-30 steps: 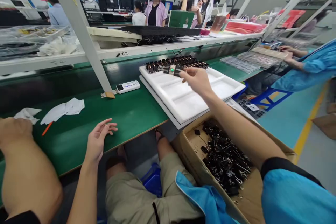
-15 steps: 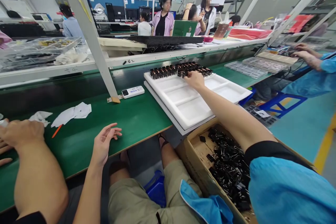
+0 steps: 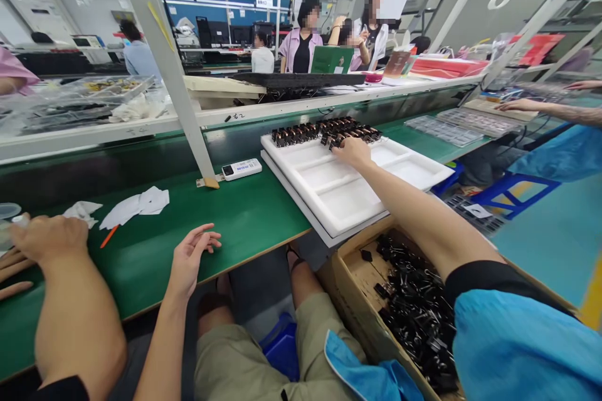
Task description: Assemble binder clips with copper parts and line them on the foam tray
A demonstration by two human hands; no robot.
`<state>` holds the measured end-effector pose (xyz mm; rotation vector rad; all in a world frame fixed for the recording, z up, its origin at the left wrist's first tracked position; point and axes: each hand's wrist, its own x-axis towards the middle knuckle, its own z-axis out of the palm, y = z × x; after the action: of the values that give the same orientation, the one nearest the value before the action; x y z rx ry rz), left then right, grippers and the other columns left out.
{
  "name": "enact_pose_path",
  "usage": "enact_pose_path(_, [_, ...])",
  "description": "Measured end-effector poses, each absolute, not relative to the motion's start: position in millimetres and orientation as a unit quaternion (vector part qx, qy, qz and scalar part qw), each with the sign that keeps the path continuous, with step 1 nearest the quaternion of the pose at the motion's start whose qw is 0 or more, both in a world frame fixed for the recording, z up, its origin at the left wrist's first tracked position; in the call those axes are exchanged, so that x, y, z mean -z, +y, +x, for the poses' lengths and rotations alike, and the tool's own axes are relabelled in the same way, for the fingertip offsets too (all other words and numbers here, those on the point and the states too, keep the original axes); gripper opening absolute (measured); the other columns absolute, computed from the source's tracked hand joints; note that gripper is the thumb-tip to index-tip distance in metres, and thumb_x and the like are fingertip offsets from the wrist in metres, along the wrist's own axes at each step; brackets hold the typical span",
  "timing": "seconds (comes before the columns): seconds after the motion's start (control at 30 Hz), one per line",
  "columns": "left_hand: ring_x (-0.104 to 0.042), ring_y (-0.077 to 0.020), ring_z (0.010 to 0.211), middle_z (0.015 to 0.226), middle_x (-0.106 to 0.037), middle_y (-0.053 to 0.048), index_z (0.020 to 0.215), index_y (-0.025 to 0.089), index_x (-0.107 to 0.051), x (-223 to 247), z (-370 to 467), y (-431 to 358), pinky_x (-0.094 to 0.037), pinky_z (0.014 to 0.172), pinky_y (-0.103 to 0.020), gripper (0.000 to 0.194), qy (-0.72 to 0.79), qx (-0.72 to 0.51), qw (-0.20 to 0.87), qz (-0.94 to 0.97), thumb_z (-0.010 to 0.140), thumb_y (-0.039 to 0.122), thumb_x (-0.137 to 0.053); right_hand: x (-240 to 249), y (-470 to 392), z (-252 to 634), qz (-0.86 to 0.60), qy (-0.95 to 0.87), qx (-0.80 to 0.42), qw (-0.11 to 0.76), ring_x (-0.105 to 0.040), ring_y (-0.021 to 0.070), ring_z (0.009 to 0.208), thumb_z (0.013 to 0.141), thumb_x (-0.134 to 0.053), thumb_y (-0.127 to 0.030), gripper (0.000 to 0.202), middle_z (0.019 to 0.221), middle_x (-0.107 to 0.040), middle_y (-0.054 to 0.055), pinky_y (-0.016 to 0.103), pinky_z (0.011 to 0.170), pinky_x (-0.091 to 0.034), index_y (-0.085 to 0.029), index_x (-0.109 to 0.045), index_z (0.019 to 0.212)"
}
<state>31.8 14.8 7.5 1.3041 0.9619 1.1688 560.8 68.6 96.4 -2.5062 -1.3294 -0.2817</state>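
Note:
White foam trays (image 3: 329, 213) lie stacked on the green bench, with rows of black binder clips (image 3: 294, 135) along the far edge. My right hand (image 3: 353, 153) reaches over the tray, its fingers closed at a black clip beside the near row. Over the bench edge, left of the tray, my left hand (image 3: 194, 254) hangs with loosely curled fingers and nothing in it. A cardboard box (image 3: 350, 269) below my right arm holds a heap of loose black clips (image 3: 418, 307).
A co-worker's arm (image 3: 70, 288) rests on the bench at the left, near crumpled white papers (image 3: 136, 205) and an orange stick (image 3: 109, 236). A white device (image 3: 241, 168) lies behind. A metal post (image 3: 164, 69) slants upward. Another worker's hand (image 3: 520, 105) is at right.
The view has shifted slightly. My right hand has moved a little nearer with a clip at its fingertips. My left hand stays put. The worker's hands at the right have moved.

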Motion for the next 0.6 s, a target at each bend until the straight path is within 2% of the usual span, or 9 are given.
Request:
enact_pose_path(0.23, [-0.068,-0.0195,0.079,0.097,-0.076,-0.011,0.117,0.014,-0.07,-4,31,16,-0.049,0.07,-0.03,0.05,0.402,-0.492,0.539,0.552,0.085,0.053,-0.076,-96,72,554,-0.873,-0.451,0.102,0.157,-0.068,0.0337,0.1,0.092,-0.061,-0.042,0.032,0.103,-0.074,0.018,0.037,0.083,-0.05,-0.014,-0.077,0.095])
enact_pose_path(0.43, [-0.068,-0.0179,0.076,0.096,-0.076,-0.01,0.116,0.015,-0.071,-4,32,15,-0.049,0.069,-0.029,0.049,0.407,-0.495,0.531,0.554,0.085,0.053,-0.076,-103,67,544,-0.878,-0.455,0.091,0.119,-0.067,0.0361,0.106,0.097,-0.058,-0.04,0.038,0.113,-0.07,0.023,0.041,0.088,-0.049,-0.008,-0.075,0.108])
enact_pose_path(0.5, [-0.067,-0.0176,0.076,0.095,-0.076,-0.01,0.116,0.015,-0.071,-4,31,14,-0.049,0.069,-0.029,0.049,0.407,-0.495,0.526,0.56,0.085,0.053,-0.075,-108,56,536,-0.872,-0.457,0.092,0.147,-0.065,0.0371,0.109,0.098,-0.058,-0.045,0.045,0.122,-0.066,0.024,0.043,0.091,-0.049,-0.008,-0.07,0.119])
enact_pose_path(0.6, [-0.067,-0.0177,0.075,0.095,-0.076,-0.01,0.115,0.015,-0.071,-3,31,13,-0.049,0.07,-0.03,0.047,0.41,-0.494,0.513,0.569,0.087,0.053,-0.073,-115,31,524,-0.828,-0.48,0.145,0.25,-0.062,0.0357,0.113,0.1,-0.054,-0.052,0.052,0.13,-0.061,0.021,0.044,0.094,-0.05,-0.014,-0.06,0.134])
